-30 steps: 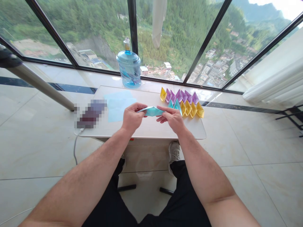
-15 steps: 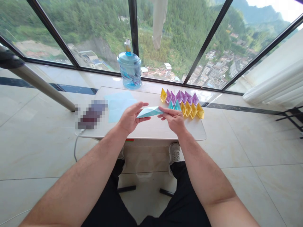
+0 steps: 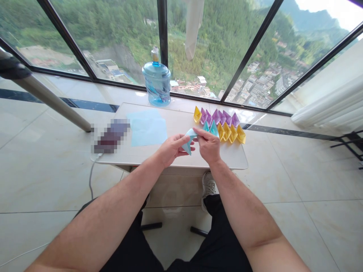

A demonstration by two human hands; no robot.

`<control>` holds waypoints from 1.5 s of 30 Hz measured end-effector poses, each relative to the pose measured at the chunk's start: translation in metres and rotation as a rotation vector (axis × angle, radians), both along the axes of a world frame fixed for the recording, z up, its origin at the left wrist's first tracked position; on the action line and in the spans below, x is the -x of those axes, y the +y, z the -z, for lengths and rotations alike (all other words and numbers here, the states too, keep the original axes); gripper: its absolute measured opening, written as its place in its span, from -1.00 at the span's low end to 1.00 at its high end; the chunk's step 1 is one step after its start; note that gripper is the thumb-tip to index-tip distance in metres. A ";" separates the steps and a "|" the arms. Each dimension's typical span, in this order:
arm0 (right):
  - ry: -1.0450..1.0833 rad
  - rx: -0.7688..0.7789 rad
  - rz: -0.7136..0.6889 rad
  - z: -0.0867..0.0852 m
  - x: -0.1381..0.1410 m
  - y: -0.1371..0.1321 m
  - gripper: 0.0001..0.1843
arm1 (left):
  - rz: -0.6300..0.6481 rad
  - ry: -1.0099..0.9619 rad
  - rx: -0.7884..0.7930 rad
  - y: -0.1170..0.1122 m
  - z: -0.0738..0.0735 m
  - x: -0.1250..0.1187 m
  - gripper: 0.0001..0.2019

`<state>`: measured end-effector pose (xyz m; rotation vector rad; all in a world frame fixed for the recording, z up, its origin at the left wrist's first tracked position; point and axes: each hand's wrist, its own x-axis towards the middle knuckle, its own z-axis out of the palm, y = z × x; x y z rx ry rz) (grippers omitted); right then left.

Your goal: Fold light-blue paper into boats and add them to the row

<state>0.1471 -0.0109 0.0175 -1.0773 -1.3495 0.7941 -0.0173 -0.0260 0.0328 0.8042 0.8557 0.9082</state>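
A light blue folded paper (image 3: pixel 187 145) is held between my two hands above the front of the low table. My left hand (image 3: pixel 172 148) grips its left side, with the thumb on top and the fingers beneath. With the thumb and fingers closed, my right hand (image 3: pixel 209 144) pinches its upper right end. The paper is bent, and one point hangs downward. Just beyond my right hand stand two turquoise paper boats (image 3: pixel 210 127). Flat blue paper sheets (image 3: pixel 148 127) lie on the table to the left of my hands.
Purple paper boats (image 3: pixel 224 117) and yellow paper boats (image 3: pixel 231 133) stand in rows at the table's right. A blurred-out object (image 3: pixel 110 136) with a cable lies at the left. Behind the table (image 3: pixel 147 158), a large water bottle (image 3: pixel 157 84) stands by the window.
My left hand has moved right and slightly down, closer to my right hand. The paper, stretched out lengthwise before, is now bent with a point downward.
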 end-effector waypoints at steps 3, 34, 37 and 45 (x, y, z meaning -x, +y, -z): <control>-0.023 0.018 -0.015 0.001 -0.001 0.000 -0.72 | -0.042 -0.108 0.021 0.001 0.001 -0.004 -0.43; -0.248 0.183 -0.351 -0.016 -0.026 0.004 -0.65 | -0.010 0.787 -0.586 0.003 -0.003 0.015 -0.67; -0.207 0.175 -0.337 -0.016 -0.025 0.005 -0.65 | -0.077 0.782 -0.608 0.001 -0.005 0.015 -0.67; -0.150 0.156 -0.230 -0.019 -0.022 0.002 -0.67 | -0.277 0.524 -0.519 0.001 -0.007 0.013 -0.63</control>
